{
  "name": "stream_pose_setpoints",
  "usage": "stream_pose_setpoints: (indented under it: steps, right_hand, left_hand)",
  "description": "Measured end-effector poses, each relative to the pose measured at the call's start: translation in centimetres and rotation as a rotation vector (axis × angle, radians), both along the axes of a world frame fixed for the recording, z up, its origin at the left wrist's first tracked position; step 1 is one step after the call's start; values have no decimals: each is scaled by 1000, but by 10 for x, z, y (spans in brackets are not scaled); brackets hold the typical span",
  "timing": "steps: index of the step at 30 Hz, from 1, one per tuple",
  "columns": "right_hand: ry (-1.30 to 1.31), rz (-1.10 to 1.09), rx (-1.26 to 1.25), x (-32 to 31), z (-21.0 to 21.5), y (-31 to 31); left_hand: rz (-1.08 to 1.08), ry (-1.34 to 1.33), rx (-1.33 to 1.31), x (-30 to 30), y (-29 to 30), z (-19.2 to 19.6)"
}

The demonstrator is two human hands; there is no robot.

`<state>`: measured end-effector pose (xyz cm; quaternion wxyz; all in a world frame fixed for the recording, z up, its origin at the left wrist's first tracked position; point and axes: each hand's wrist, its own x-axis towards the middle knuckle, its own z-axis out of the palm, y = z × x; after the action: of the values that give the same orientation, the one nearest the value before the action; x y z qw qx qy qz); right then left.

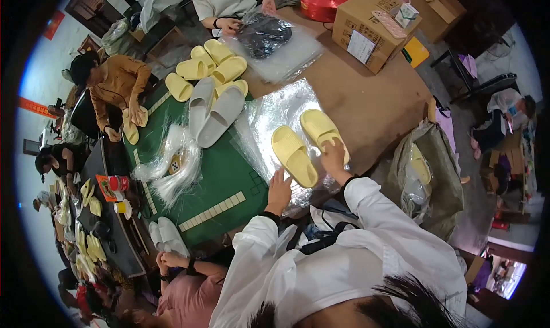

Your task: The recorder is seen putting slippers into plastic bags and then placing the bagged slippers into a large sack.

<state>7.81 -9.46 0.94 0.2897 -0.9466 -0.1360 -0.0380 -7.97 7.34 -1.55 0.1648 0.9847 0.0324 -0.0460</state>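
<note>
Two pale yellow slippers lie side by side on a stack of clear plastic bags (260,122) in front of me. My right hand (333,158) is over the heel half of the right slipper (317,123), its fingers closed on it near the strap. Beside the heel of the left slipper (293,156) is my left hand (278,191), fingers stretched out and close to its edge. Whether the left fingertips touch the slipper, I cannot tell.
Grey slippers (220,113) and several yellow slippers (215,61) are heaped at the far left, near white plastic strands (172,165) on the green tabletop (220,182). Co-workers sit around the table. A cardboard box (366,33) stands far right; an open sack (441,196) is nearer.
</note>
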Motion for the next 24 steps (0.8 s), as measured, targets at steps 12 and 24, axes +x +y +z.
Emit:
stream_pose_setpoints:
  steps: [12,24]
  right_hand:
    - [502,385,51,20,10,40]
    - [1276,587,408,8,105,-18]
  left_hand:
    - [-40,88,141,-12,0,0]
    - [55,54,184,-2,44,4]
